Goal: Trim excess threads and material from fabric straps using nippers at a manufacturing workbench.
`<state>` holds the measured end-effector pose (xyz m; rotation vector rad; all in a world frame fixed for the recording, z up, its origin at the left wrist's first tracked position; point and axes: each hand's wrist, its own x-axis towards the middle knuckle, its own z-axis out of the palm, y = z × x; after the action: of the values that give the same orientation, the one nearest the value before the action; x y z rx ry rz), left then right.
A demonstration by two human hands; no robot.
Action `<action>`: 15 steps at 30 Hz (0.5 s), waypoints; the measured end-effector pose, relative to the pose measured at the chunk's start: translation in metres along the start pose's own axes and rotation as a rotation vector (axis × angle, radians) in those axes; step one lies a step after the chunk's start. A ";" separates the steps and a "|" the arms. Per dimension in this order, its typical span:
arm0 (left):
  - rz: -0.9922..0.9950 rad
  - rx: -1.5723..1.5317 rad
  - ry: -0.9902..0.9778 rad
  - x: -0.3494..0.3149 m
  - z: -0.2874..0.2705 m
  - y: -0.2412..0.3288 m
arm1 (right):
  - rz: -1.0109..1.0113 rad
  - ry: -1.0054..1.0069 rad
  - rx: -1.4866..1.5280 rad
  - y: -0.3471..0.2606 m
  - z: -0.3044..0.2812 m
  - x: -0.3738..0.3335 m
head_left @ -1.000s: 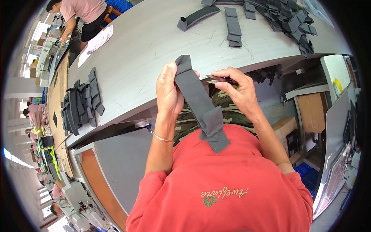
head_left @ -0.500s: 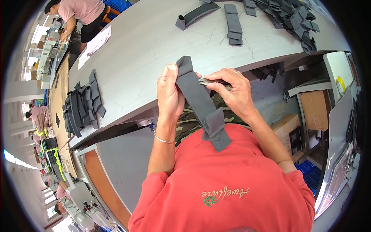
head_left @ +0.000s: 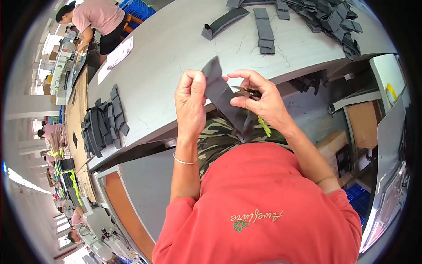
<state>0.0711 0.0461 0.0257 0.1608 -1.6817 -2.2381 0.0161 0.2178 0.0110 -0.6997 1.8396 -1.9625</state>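
My left hand (head_left: pixel 190 99) pinches a dark grey fabric strip (head_left: pixel 220 93) near its folded upper end, just in front of the table edge. The strip slants down towards my lap, its lower part blurred. Inside my right hand (head_left: pixel 266 103) is a pair of thread snips (head_left: pixel 248 92), with the pointed blades towards the strip's right edge. My right forefinger reaches out above the blades. Whether the blades touch the fabric cannot be made out. A yellow-green ribbon (head_left: pixel 265 126) dangles below my right hand.
On the grey table (head_left: pixel 171 61) lie a heap of dark strips (head_left: pixel 336 22) at far right, single strips (head_left: pixel 263 31), and a bundle (head_left: pixel 105 121) at left. Loose threads are scattered about. Cardboard boxes (head_left: pixel 362 123) stand under the right side. A co-worker (head_left: pixel 99 20) bends over a machine at far left.
The strip's lower end has dropped from over my red shirt towards my lap. My right hand has shifted slightly left and its forefinger has lifted. The ribbon has come into sight.
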 end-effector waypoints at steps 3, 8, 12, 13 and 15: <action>0.311 0.277 -0.143 0.005 0.014 0.018 | -0.155 0.051 0.025 -0.011 0.004 0.009; 0.751 0.751 -0.216 -0.003 0.039 0.038 | -0.222 0.108 0.209 -0.018 -0.001 0.025; 0.596 0.401 -0.033 -0.020 0.031 0.024 | -0.372 0.165 0.172 -0.011 -0.001 0.024; 0.464 0.299 0.079 -0.023 0.027 0.015 | -0.454 0.184 0.055 -0.002 -0.001 0.024; 0.136 0.214 0.142 -0.022 0.008 0.009 | -0.505 0.201 -0.084 0.017 -0.001 0.023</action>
<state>0.0914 0.0589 0.0338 0.2431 -1.7940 -1.9007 -0.0039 0.2039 -0.0036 -1.1200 2.0183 -2.3464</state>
